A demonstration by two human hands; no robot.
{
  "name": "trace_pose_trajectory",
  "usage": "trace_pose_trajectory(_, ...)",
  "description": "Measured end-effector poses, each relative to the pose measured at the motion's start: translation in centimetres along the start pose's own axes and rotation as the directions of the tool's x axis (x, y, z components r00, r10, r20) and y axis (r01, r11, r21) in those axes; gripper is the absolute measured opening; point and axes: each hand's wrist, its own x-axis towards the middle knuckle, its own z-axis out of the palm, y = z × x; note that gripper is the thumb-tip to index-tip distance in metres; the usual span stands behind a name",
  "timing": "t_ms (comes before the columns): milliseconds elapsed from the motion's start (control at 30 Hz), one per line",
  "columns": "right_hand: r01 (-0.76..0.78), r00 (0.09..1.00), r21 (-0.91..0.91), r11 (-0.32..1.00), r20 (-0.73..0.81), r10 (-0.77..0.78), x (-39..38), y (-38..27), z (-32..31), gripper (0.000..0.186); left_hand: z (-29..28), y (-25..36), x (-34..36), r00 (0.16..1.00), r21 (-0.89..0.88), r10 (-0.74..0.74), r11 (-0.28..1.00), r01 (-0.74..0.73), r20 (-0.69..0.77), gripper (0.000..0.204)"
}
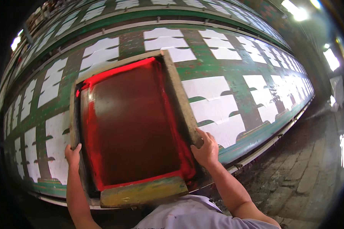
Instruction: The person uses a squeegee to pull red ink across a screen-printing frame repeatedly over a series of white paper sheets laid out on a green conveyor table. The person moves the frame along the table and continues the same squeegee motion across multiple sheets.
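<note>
A large wooden screen frame (175,87) with a dark mesh (129,122) is held over the near part of a long green table. Red ink lines the inside edges of the frame, thickest at the top and sides. A worn, yellowish strip (141,192) runs along its near edge, close to my body. My left hand (72,154) is closed on the left side of the frame, low down. My right hand (204,149) grips the right side a little higher. The frame hides part of the table and some white pieces beneath it.
The green table (202,66) carries rows of flat white cut pieces (212,103), stretching away left and right. Another long table (114,17) with similar pieces runs behind it. A metal rail (279,135) follows the near edge, and a worn floor (298,168) shows at the lower right.
</note>
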Motion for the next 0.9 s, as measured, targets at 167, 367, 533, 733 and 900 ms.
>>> trace_pose_trajectory(167, -0.023, 0.999, 0.002, 1.0, -0.035, 0.023, 3.9, 2.7, -3.3, 0.075, 1.8, 5.0, 0.1, 0.999, -0.095, 0.022, 0.995, -0.024, -0.026, 0.044)
trace_pose_trajectory(367, -0.191, 0.981, 0.041, 0.981, -0.024, 0.192, 7.4, 11.9, -8.4, 0.077, 8.4, 13.8, -4.2, 0.995, -0.106, 0.088, 0.99, -0.093, -0.051, 0.048)
trace_pose_trajectory(533, -0.221, 0.967, 0.071, 0.973, -0.109, 0.228, 10.4, 21.9, -12.3, 0.077, 15.9, 21.7, -9.7, 0.993, -0.15, 0.085, 0.984, -0.096, -0.078, 0.049)
trace_pose_trajectory(733, -0.274, 0.946, 0.056, 0.96, -0.165, 0.279, 12.9, 33.2, -16.4, 0.082, 23.7, 30.1, -16.8, 0.998, -0.174, 0.027, 0.984, -0.036, -0.053, 0.048)
trace_pose_trajectory(900, -0.361, 0.921, 0.189, 0.913, -0.08, 0.381, 14.1, 38.7, -19.1, 0.078, 27.2, 34.2, -20.7, 0.999, -0.25, 0.022, 0.968, -0.03, -0.035, 0.041)
